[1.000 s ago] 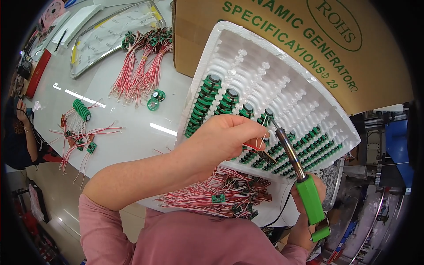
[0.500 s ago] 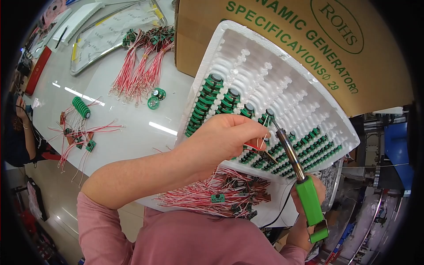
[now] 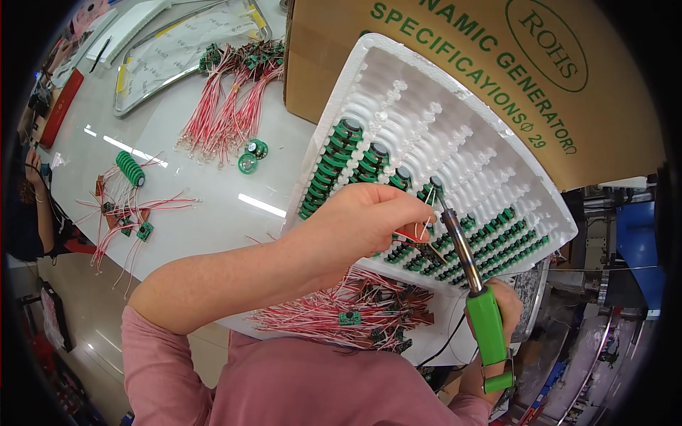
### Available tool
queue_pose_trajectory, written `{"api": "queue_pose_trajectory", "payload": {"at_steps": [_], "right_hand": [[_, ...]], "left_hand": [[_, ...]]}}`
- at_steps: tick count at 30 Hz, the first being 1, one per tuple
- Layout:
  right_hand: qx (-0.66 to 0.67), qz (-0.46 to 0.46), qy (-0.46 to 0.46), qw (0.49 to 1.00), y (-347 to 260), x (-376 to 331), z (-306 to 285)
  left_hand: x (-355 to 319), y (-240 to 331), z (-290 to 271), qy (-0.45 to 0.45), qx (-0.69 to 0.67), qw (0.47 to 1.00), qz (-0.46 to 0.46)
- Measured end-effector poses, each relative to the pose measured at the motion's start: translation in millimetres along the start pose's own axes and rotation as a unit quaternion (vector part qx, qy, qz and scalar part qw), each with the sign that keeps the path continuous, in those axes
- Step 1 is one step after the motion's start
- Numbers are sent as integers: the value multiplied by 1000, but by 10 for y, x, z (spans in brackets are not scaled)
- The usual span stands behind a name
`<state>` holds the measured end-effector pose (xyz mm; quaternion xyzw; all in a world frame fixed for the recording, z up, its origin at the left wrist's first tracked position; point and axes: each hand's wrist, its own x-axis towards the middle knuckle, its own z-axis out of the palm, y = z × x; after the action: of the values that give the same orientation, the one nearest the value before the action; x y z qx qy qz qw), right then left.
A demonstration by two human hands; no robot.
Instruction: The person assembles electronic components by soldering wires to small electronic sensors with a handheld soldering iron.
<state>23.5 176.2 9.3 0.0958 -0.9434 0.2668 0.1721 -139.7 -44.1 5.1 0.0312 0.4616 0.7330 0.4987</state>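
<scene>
My left hand point(image 3: 376, 213) is closed over the near part of a white foam tray point(image 3: 440, 131), pinching thin red and white wires point(image 3: 426, 228) between thumb and fingers. The wire ends reach up to a small round green-rimmed speaker point(image 3: 431, 187) standing in a tray row. A soldering iron point(image 3: 486, 326) with a green handle is gripped in my right hand point(image 3: 507, 304). Its metal tip points up and left, close to that speaker and the wire ends; whether it touches cannot be made out. Several more speakers point(image 3: 330, 167) stand in the tray's rows.
Below the tray lies a heap of red-and-white wired circuit boards point(image 3: 349, 317). Wire bundles point(image 3: 231, 106) and two loose speakers point(image 3: 247, 163) are at far left. A cardboard box point(image 3: 320, 71) stands behind the tray. Another person's arm point(image 3: 44, 206) shows at the left edge.
The soldering iron's handle and my right hand have shifted slightly left, while the tip stays by the same speaker. My left hand keeps its pinch on the wires.
</scene>
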Motion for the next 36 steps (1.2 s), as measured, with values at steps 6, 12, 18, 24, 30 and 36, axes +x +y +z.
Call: {"api": "queue_pose_trajectory", "payload": {"at_steps": [6, 12, 18, 24, 30, 36], "right_hand": [[47, -12, -2, 999, 64, 8, 1], [26, -36, -3, 999, 55, 37, 13], [7, -39, -14, 999, 6, 63, -1], [-16, -36, -5, 999, -33, 64, 21], [7, -27, -8, 1000, 1, 24, 56], [2, -28, -6, 1000, -13, 29, 64]], "left_hand": [[-4, -1, 4, -5, -7, 1000, -1], [-1, -3, 1, -3, 1, 1000, -3], [9, -9, 1, -4, -5, 1000, 2], [2, -13, -12, -10, -8, 1000, 4], [9, -8, 1, 1, -2, 1000, 1], [2, -8, -2, 2, -2, 1000, -1]]}}
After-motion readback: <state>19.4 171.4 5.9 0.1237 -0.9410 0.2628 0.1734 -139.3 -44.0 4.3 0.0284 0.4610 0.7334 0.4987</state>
